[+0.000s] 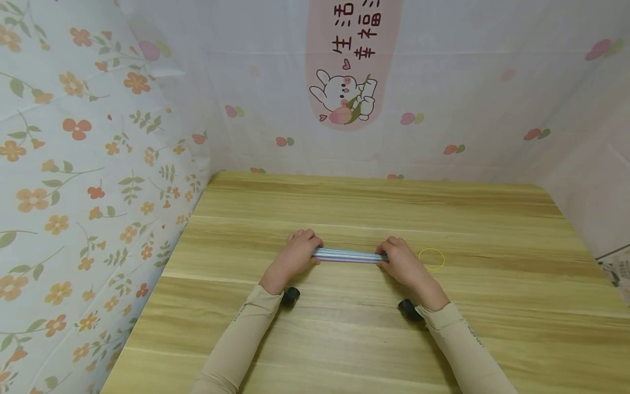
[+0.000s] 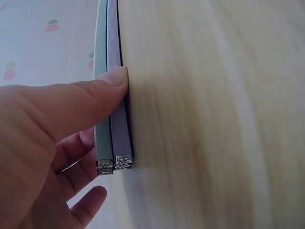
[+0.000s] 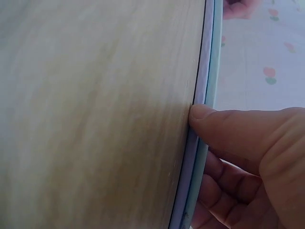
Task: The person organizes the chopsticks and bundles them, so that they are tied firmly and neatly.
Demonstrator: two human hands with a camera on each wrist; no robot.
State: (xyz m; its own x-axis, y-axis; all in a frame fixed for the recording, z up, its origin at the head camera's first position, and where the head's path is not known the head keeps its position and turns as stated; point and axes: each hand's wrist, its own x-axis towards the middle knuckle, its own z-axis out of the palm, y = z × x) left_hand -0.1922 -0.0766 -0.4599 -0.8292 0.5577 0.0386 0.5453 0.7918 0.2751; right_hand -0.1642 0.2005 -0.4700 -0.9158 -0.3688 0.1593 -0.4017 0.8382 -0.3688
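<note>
the strips [image 1: 349, 255] are pale green and lilac, dark-edged, with a silvery pattern at the ends. the ring [image 1: 432, 270] is yellow, the table [image 1: 344, 334] yellow-brown wood grain with paler streaks. sleeves [image 1: 246, 334] are beige with dark lettering. the left cloth [image 1: 98, 180] is white with orange flowers and green leaves, the back cloth [image 1: 266, 98] white with pink-and-green motifs and a pink panel [image 1: 320, 33] of dark red characters

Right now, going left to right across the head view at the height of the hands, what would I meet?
Floral cloth, left hand, pastel strips held between the hands, right hand, thin yellow loop on the table.
</note>
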